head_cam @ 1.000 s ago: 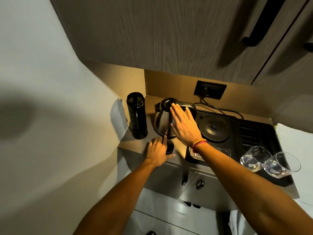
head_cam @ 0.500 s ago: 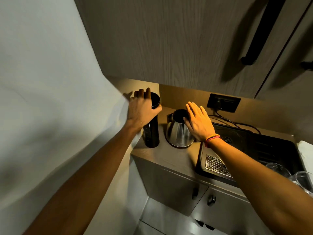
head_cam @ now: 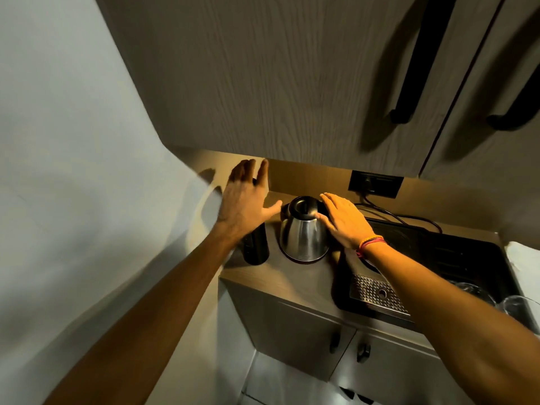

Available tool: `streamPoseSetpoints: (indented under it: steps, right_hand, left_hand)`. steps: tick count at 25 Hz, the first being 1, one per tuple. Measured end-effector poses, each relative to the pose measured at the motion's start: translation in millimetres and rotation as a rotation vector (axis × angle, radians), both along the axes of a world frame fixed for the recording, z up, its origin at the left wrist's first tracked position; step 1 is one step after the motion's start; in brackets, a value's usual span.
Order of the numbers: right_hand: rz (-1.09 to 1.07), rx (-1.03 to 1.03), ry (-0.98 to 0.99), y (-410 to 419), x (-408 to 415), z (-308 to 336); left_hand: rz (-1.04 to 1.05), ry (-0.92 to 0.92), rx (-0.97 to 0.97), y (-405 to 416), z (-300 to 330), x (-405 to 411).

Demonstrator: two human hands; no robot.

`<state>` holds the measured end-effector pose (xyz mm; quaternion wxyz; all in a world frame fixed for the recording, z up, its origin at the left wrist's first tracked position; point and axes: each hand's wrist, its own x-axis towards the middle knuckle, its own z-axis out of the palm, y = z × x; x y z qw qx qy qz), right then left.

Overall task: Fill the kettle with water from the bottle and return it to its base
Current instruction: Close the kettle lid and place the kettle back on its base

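Note:
The steel kettle [head_cam: 304,238] stands on the wooden counter [head_cam: 292,282], off its base, and its black top looks closed. My right hand [head_cam: 344,220] lies over the handle side, thumb against the body. A tall black bottle [head_cam: 257,247] stands just left of the kettle. My left hand [head_cam: 248,197] hovers in front of the bottle's top with its fingers spread, hiding the opening. The round black base [head_cam: 391,241] sits in the black tray [head_cam: 467,258] to the right, partly hidden by my right forearm.
A metal drip grille [head_cam: 377,293] lies at the tray's front. Clear glasses [head_cam: 514,308] stand at the right edge. A wall socket [head_cam: 375,184] with a cord is behind the kettle. Upper cupboards hang low overhead, and a wall closes the left side.
My left hand went from the counter up to the bottle's top, gripped it, and now has its fingers spread apart. My right hand stayed on the kettle.

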<state>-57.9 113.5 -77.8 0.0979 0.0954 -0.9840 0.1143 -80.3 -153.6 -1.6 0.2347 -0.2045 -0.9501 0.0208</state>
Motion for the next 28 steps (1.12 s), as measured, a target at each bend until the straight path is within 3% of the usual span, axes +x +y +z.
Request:
streamPoseSetpoints:
  steps: [1, 3, 5, 9, 17, 21, 23, 28]
  right_hand:
    - [0.003, -0.019, -0.038, 7, 0, -1]
    - [-0.008, -0.037, -0.138, 13, 0, 1]
    - [-0.042, -0.026, -0.205, 14, -4, 4]
    - [-0.087, -0.049, -0.22, 7, -10, 13]
    - [-0.169, -0.026, -0.226, -2, 11, 48]
    - [-0.351, -0.203, -0.131, 12, 57, 97]
    - [-0.458, -0.366, -0.235, 21, 92, 125]
    - [-0.433, -0.24, -0.119, 92, 65, 102]
  left_hand:
    - [-0.144, -0.002, 0.023, 18, -6, 5]
    - [-0.32, -0.221, 0.063, 56, -20, 12]
    - [-0.23, -0.507, 0.034, 84, -32, 5]
    - [0.017, -0.794, -0.03, 100, -44, -27]
    - [-0.016, -0.721, 0.088, 100, -47, -37]
    - [-0.079, -0.653, 0.153, 120, -17, -32]
    - [-0.131, -0.637, 0.198, 135, -1, -31]
    - [-0.224, -0.637, 0.186, 195, 10, -10]
